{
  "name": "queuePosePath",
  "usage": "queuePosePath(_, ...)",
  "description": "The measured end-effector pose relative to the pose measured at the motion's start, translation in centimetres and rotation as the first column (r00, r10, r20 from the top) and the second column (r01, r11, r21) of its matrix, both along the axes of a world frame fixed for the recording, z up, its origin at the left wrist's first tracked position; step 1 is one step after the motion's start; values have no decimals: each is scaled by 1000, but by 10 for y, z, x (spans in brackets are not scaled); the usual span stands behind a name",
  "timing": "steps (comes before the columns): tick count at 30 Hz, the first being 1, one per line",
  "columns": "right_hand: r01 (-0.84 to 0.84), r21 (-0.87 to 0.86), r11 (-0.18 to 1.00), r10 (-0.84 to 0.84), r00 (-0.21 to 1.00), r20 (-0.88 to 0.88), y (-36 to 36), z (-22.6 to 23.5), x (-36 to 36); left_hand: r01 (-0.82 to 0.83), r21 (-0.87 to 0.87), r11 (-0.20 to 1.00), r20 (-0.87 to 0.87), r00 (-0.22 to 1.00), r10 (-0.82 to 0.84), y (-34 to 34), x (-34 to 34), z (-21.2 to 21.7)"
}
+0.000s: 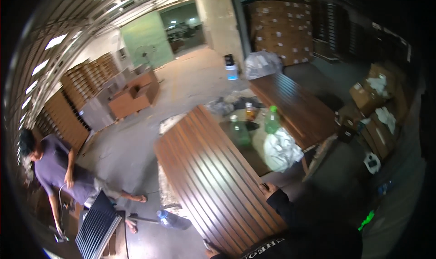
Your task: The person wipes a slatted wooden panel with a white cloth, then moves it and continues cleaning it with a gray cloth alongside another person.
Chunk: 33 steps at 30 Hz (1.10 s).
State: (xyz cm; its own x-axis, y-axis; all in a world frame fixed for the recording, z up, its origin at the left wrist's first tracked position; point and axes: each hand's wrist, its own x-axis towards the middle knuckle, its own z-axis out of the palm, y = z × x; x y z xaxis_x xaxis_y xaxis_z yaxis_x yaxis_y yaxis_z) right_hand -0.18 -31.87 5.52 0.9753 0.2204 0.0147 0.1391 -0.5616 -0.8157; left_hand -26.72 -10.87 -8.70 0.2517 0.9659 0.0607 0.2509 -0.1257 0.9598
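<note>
A long grooved wooden panel [211, 168], reddish brown with dark lines along it, slants away in front of me. Light glares off its middle. At its right edge, my right hand [269, 189] is closed on the rim, with a dark sleeve behind it. My left hand [210, 249] grips the panel's left edge close to the bottom of the picture; part of it is hidden. The panel's far end lies over a pale, worn work surface [167, 186]. Another smooth brown wooden board [295, 109] rests on the right side of that work area.
Between the boards stand green bottles [272, 120], a small amber bottle [250, 111] and crumpled white plastic [281, 150]. A large clear bottle [172, 220] lies left of the panel. At far left a person [68, 168] works over a dark ribbed panel [98, 220]. Cardboard boxes [372, 100] pile up at right.
</note>
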Motion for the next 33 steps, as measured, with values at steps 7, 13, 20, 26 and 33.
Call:
queuePosePath(7,176,398,900,-225,971,80,-75,20,-23,183,84,980,260,945,-199,-12,41,57)
queuePosePath(13,448,558,699,-626,760,173,-168,26,-51,611,52,790,339,733,-589,-32,92,62)
queuePosePath(20,669,559,490,-791,611,-38,-380,-157,-17,817,-231,528,91,558,-825,-113,174,113)
queuePosePath(26,669,694,268,-762,588,-272,-365,-121,9,815,-197,545,43,563,-825,-159,224,64)
queuePosePath(33,594,661,458,-604,754,-259,-436,-132,164,754,-178,633,55,650,-758,-234,319,52)
